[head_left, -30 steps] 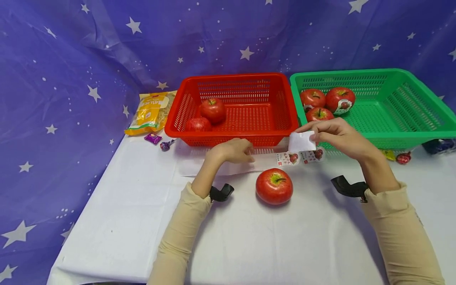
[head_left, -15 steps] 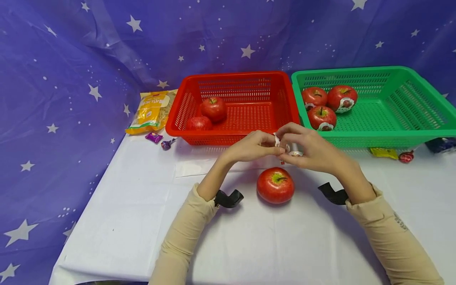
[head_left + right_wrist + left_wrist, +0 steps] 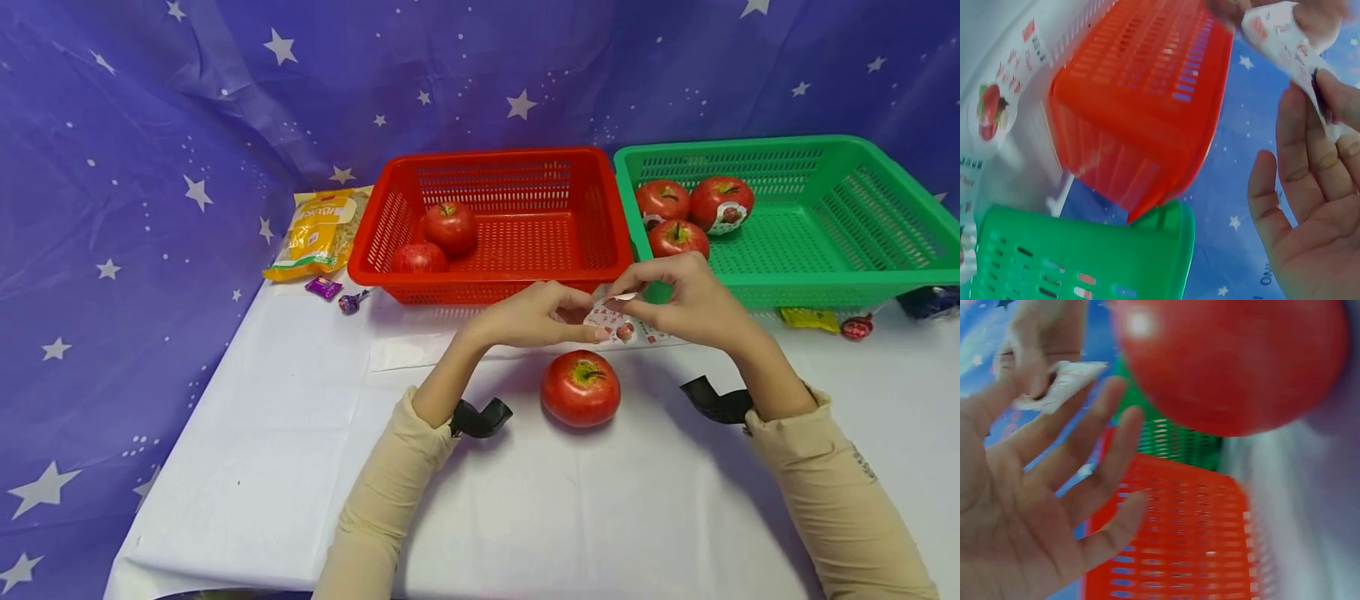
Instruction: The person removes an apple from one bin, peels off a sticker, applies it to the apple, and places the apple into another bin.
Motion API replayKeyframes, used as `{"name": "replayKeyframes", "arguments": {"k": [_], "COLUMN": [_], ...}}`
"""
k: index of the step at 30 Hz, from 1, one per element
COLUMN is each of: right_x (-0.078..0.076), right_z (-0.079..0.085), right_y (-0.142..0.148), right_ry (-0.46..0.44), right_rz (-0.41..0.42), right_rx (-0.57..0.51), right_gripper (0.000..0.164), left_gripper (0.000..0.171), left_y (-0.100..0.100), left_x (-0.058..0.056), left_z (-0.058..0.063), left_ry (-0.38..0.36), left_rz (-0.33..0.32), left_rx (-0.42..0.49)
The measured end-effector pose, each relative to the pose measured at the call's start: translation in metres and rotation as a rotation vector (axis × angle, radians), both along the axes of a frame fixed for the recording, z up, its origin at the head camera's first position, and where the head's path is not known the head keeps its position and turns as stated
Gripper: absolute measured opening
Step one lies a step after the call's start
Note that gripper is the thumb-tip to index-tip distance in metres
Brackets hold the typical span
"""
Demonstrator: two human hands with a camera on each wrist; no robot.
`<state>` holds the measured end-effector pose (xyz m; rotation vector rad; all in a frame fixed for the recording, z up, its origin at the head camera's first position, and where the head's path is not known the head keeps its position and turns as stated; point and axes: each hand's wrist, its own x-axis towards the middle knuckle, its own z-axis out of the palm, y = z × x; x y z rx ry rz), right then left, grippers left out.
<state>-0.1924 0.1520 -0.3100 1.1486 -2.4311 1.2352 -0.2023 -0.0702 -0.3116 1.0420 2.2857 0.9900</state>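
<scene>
My left hand [image 3: 536, 317] and right hand [image 3: 686, 304] are raised close together behind a red apple [image 3: 581, 390] on the table. Between them is a small white sticker [image 3: 1282, 40] with red print. The right hand pinches one end of it between thumb and fingers. At its other end the left hand's thumb and fingertips hold on, blurred in the right wrist view. Seen from the left wrist, the sticker [image 3: 1066, 384] is bent, and the left hand's other fingers are spread. Behind the hands lies a strip of printed apple stickers [image 3: 991, 112], partly hidden.
A red basket [image 3: 517, 275] with two apples stands at the back. Beside it, a green basket [image 3: 825, 283] holds several apples, some with stickers. A yellow food bag [image 3: 318, 237], a purple candy [image 3: 324, 288] and a lollipop [image 3: 350, 302] lie left; a yellow candy [image 3: 810, 319] lies right.
The right hand has brought the sticker left to the left hand, which has moved right to meet it. Since half a second ago the hands have parted slightly, with the sticker between them. The apple stays put.
</scene>
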Motion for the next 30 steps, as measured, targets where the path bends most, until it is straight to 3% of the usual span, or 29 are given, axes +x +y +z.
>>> {"name": "replayKeyframes", "arguments": {"k": [4,7,11,14,17,21,23,26,30], "right_x": [-0.002,-0.002,-0.004,-0.004,-0.002,0.0,0.002,0.004,0.005], "right_z": [0.003,0.004,0.007,0.009,0.01,0.01,0.01,0.008,0.005], "right_y": [0.005,0.008,0.014,0.016,0.015,0.01,0.006,0.002,-0.004], "right_ry": [0.051,0.049,-0.013,-0.073,-0.143,-0.204,-0.219,-0.241,-0.233], "right_rz": [-0.061,-0.114,-0.168,-0.217,-0.245,-0.165,-0.096,-0.005,0.048], "right_rx": [-0.054,-0.131,-0.306,-0.347,-0.3,-0.225,-0.158,-0.024,0.153], "right_gripper": [0.021,0.016,0.01,0.014,0.018,0.022,0.023,0.022,0.022], "left_gripper": [0.087,0.114,0.122,0.117,0.102,0.086,0.082,0.069,0.055], "left_y": [-0.001,0.001,0.009,0.019,0.025,0.019,0.013,0.007,0.001], "left_x": [0.012,0.021,0.028,0.029,0.022,0.003,-0.007,-0.016,-0.024], "left_z": [0.01,0.015,0.012,0.002,-0.01,-0.025,-0.031,-0.037,-0.044], "left_ry": [-0.035,-0.011,0.073,0.12,0.132,0.086,0.043,-0.01,-0.123], "left_rz": [-0.064,-0.099,-0.13,-0.163,-0.196,-0.194,-0.152,-0.035,0.095], "left_rx": [-0.123,-0.272,-0.508,-0.595,-0.559,-0.401,-0.328,-0.265,-0.198]}}
